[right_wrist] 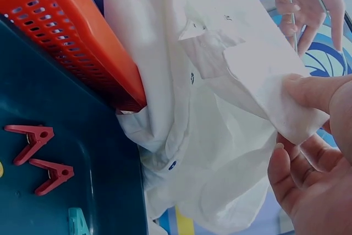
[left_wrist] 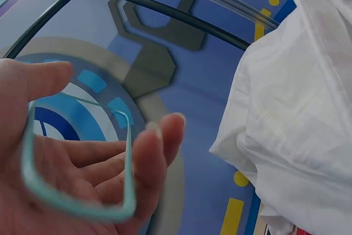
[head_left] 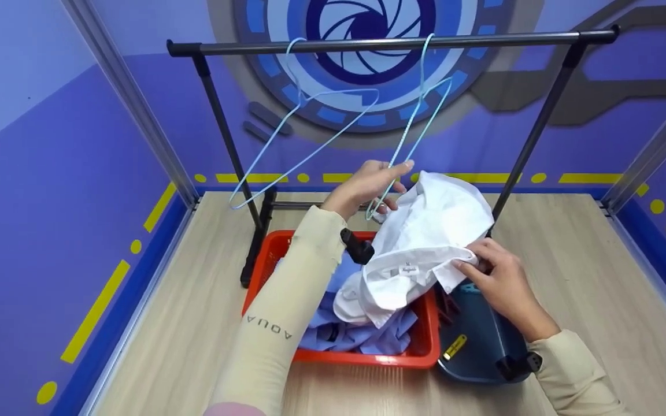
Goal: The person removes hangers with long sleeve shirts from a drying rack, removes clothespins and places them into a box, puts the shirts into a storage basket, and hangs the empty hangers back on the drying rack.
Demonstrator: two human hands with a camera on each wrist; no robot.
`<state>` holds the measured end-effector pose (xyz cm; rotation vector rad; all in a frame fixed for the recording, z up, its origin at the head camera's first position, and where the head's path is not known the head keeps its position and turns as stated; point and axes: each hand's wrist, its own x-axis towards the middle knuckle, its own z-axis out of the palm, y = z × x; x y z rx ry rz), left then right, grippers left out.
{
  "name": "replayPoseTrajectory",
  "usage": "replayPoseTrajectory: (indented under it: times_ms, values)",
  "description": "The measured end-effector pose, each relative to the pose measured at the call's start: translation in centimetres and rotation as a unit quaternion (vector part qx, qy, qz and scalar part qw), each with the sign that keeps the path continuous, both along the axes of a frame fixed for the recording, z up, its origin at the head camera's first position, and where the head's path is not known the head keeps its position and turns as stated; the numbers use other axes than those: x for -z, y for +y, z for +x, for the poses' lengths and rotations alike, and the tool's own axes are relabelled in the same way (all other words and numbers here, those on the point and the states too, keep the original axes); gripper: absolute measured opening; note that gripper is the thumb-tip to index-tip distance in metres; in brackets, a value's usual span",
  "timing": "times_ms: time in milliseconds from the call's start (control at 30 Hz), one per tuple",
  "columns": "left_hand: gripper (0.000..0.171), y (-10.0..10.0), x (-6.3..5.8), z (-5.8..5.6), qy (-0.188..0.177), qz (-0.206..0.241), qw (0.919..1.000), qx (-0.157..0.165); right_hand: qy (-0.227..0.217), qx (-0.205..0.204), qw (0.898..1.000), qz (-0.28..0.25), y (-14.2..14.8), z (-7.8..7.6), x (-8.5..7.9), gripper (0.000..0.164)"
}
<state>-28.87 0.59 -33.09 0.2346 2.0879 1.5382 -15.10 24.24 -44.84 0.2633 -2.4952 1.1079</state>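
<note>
A white collared shirt (head_left: pixel 437 216) hangs bunched over the basket, its collar label facing up. My right hand (head_left: pixel 503 280) pinches the collar edge between thumb and fingers, which the right wrist view shows closely. Beside the shirt, my left hand (head_left: pixel 366 184) is at the lower end of the right light-blue wire hanger (head_left: pixel 422 69). Within the left wrist view, the hanger's rounded end lies across the palm, fingers loosely bent and not closed round the wire. A second wire hanger (head_left: pixel 300 99) hangs on the rail (head_left: pixel 362 45) to the left.
Below the shirt stands a red basket (head_left: pixel 379 361) with blue-purple clothing (head_left: pixel 339 338) inside. Right of it, a dark blue tray (head_left: pixel 477 352) contains a yellow clip (head_left: pixel 455 347), red clothespins (right_wrist: pixel 36 141) and a teal clip (right_wrist: pixel 78 222). The rack's black posts (head_left: pixel 541 124) rise behind.
</note>
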Motion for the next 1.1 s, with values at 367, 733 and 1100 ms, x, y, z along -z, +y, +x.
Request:
replayPoseTrajectory:
  times_ms: [367, 733, 1100]
  values:
    - [0.053, -1.5, 3.2, 1.0, 0.002, 0.014, 0.9998, 0.016, 0.001, 0.026, 1.0, -0.013, -0.2, -0.1, -0.4, 0.01]
    - [0.044, -3.9, 6.2, 2.1, 0.032, 0.003, 0.9951, 0.093, -0.01, 0.051, 0.999, -0.007, -0.2, 0.1, -0.4, 0.013]
    - [0.051, -7.0, 8.3, 3.7, 0.054, -0.053, 0.9763, 0.202, 0.005, 0.055, 0.998, -0.011, 0.2, 0.2, -0.6, 0.012]
